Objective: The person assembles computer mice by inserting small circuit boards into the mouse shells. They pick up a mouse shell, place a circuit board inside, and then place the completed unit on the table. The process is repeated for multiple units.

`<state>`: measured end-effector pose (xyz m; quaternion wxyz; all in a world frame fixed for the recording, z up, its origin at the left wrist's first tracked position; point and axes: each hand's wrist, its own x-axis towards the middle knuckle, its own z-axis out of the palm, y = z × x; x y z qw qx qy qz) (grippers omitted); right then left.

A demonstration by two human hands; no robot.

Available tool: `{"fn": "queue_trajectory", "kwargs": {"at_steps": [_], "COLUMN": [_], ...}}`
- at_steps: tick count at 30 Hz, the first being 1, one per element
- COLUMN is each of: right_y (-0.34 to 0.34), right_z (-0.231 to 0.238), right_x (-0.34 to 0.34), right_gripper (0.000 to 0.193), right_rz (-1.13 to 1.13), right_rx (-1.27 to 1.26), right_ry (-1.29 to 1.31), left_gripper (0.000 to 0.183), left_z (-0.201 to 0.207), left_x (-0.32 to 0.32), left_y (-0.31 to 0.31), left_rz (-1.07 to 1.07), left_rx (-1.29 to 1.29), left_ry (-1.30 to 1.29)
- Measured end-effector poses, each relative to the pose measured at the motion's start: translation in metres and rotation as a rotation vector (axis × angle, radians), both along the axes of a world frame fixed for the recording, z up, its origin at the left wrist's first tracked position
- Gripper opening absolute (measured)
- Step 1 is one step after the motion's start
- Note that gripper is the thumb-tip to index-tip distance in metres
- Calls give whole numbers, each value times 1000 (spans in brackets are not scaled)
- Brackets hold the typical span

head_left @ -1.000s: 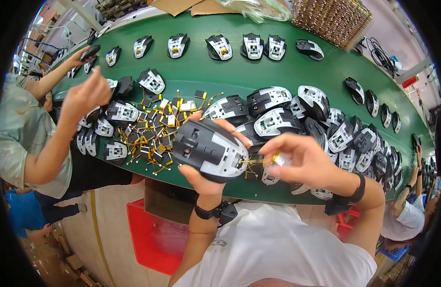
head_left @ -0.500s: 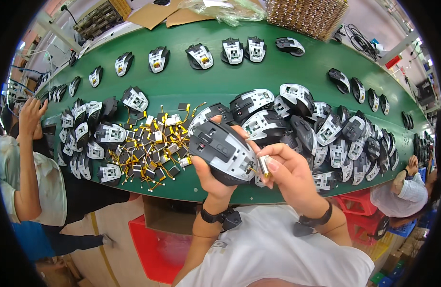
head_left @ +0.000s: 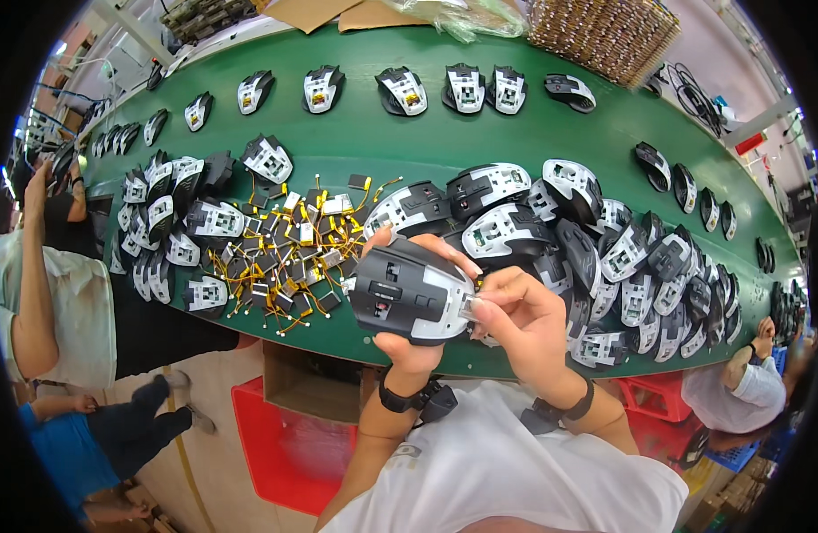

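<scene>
My left hand (head_left: 411,355) is closed around a computer mouse (head_left: 405,289), black with a pale silver frame and small openings. The mouse is held above the table's near edge. At its right end, the fingertips of my right hand (head_left: 529,324) pinch a small silver battery (head_left: 468,307) against the opening in the frame. Fingers partly cover the battery, so I cannot tell how far in it sits. Left of the held mouse lies a heap of small pouch batteries (head_left: 304,233) with yellow tape and thin wires.
Many more mice (head_left: 627,258) are piled at the right, with a smaller pile (head_left: 160,213) at the left. A spaced row of mice (head_left: 400,91) runs along the far side of the green table (head_left: 373,151). Red crates (head_left: 276,453) stand below. People work at both sides.
My right hand has brought the battery from just beside the mouse onto its end opening. The mouse has turned slightly in my left hand. The whole view has shifted a little.
</scene>
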<state>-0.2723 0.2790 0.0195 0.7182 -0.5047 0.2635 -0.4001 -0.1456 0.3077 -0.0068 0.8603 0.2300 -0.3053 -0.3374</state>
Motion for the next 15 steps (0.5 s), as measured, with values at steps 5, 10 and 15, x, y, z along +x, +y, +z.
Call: {"fn": "queue_trajectory", "kwargs": {"at_steps": [5, 10, 15], "right_y": [-12, -9, -20], "right_z": [13, 3, 3], "right_x": [-3, -2, -15], "right_gripper": [9, 17, 34], "right_rz": [85, 12, 114], "right_rx": [151, -206, -599], "right_ry": [-5, 28, 191], "left_gripper": [105, 96, 89], "left_z": [-1, 8, 1], "left_x": [3, -1, 8], "left_y": [-3, -5, -11], "left_rz": [33, -135, -250], "left_rx": [46, 6, -37], "left_ry": [-171, 224, 256]}}
